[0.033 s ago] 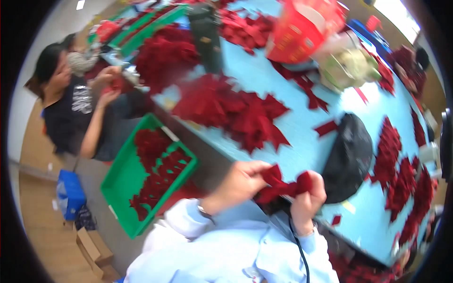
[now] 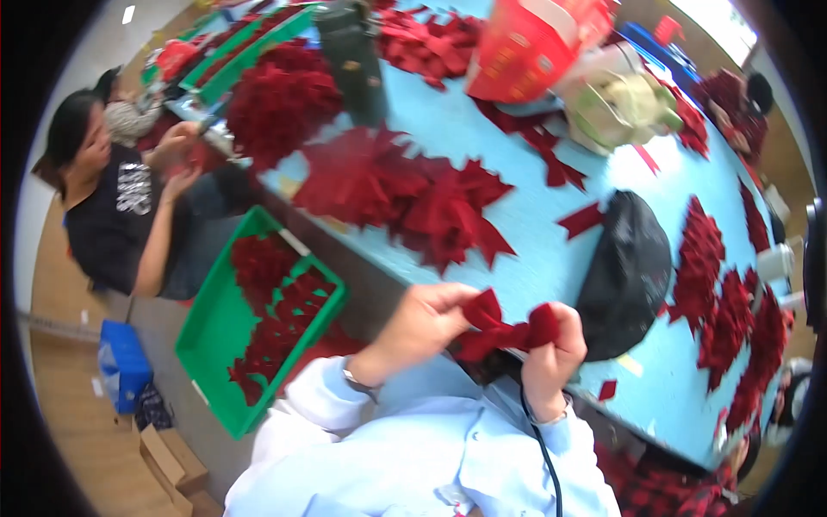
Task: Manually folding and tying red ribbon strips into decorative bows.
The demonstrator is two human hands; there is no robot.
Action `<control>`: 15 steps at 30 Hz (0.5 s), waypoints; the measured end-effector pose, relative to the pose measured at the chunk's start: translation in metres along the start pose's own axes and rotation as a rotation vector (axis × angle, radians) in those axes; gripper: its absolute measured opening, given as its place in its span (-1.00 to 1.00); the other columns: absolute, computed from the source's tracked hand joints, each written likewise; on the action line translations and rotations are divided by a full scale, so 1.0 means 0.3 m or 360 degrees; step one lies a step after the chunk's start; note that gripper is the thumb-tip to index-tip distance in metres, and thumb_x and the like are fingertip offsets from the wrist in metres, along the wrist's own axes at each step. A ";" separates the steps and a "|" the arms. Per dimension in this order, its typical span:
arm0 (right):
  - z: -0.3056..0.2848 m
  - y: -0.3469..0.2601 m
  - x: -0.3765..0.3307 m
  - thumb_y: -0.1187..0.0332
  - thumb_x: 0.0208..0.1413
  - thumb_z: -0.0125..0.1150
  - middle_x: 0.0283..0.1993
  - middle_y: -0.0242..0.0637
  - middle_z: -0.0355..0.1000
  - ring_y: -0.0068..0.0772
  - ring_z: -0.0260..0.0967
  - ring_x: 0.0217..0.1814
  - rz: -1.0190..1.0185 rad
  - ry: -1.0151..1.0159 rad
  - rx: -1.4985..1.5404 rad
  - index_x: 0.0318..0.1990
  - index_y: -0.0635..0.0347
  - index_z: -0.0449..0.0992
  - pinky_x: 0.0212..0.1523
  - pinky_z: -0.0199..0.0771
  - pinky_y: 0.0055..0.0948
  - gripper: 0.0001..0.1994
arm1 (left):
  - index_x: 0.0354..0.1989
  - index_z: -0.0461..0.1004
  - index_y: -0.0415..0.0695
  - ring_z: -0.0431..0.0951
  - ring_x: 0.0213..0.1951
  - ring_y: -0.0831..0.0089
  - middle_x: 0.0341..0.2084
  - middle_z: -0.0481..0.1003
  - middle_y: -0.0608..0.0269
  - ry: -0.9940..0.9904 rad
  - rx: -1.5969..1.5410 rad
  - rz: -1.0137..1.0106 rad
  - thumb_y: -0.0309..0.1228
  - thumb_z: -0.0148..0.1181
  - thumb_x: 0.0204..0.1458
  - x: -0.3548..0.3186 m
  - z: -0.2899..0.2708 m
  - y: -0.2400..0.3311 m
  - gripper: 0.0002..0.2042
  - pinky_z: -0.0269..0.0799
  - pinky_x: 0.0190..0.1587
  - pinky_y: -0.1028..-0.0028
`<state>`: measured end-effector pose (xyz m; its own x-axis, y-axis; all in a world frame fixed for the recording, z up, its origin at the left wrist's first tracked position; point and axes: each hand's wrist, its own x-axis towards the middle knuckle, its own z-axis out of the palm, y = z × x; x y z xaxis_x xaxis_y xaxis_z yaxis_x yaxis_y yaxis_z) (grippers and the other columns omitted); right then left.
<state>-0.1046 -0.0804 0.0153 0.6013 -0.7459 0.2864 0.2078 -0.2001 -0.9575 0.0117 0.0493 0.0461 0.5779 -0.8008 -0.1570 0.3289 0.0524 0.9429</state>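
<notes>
Between my hands, near the table's front edge, is a dark red velvet bow (image 2: 501, 333). My left hand (image 2: 424, 323) pinches its left loop with thumb and fingers. The right loop sits in the closed fingers of my right hand (image 2: 556, 358). A piled stack of red ribbon pieces (image 2: 444, 207) lies on the table just beyond my hands. Close to my right hand rests a black cloth bundle (image 2: 627, 276). My fingers hide parts of both loops.
A green tray (image 2: 200, 379) holding red bows stands left of me. On the blue table (image 2: 534, 233) are a dark bottle (image 2: 351, 65), a red paper bag (image 2: 525, 52), a pale green pouch (image 2: 616, 112) and rows of red bows (image 2: 696, 263). A co-worker (image 2: 129, 189) sits at the left.
The whole scene has shifted slightly leftward in view, and is less blurred. My hands still hold the bow, with little visible change in grip.
</notes>
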 end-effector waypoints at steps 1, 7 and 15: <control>-0.004 0.002 0.009 0.56 0.08 0.03 -0.41 -0.41 0.36 -0.63 0.29 -0.37 0.0023 0.0050 -0.0059 -0.29 0.29 0.38 -0.34 0.31 -0.64 -0.95 | -0.28 0.49 -0.28 0.50 -0.41 0.58 -0.42 0.53 0.26 -0.0040 -0.0077 -0.0071 -0.48 0.09 0.08 0.018 -0.012 0.011 -0.87 0.43 -0.33 0.59; -0.053 0.025 -0.003 0.57 0.05 0.08 -0.48 -0.37 0.37 -0.66 0.29 -0.46 -0.0492 -0.0203 -0.0492 -0.31 0.30 0.36 -0.43 0.31 -0.67 -0.94 | -0.25 0.42 -0.26 0.45 -0.43 0.63 -0.46 0.48 0.32 -0.0410 0.0073 -0.0336 -0.40 0.06 0.13 0.093 -0.012 0.027 -0.84 0.41 -0.36 0.59; -0.052 0.043 -0.017 0.50 0.11 0.06 -0.48 -0.38 0.37 -0.68 0.28 -0.45 -0.0420 -0.0139 -0.0471 -0.30 0.30 0.35 -0.43 0.30 -0.67 -0.93 | -0.21 0.31 -0.21 0.38 -0.42 0.63 -0.45 0.39 0.35 0.0081 -0.0078 -0.0142 -0.44 -0.09 0.18 0.042 0.110 -0.100 -0.89 0.35 -0.36 0.59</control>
<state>-0.1170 -0.0889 0.0010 0.6231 -0.5902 0.5133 0.1404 -0.5612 -0.8157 -0.0156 0.0180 0.0255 0.5814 -0.7725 -0.2555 0.4163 0.0126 0.9092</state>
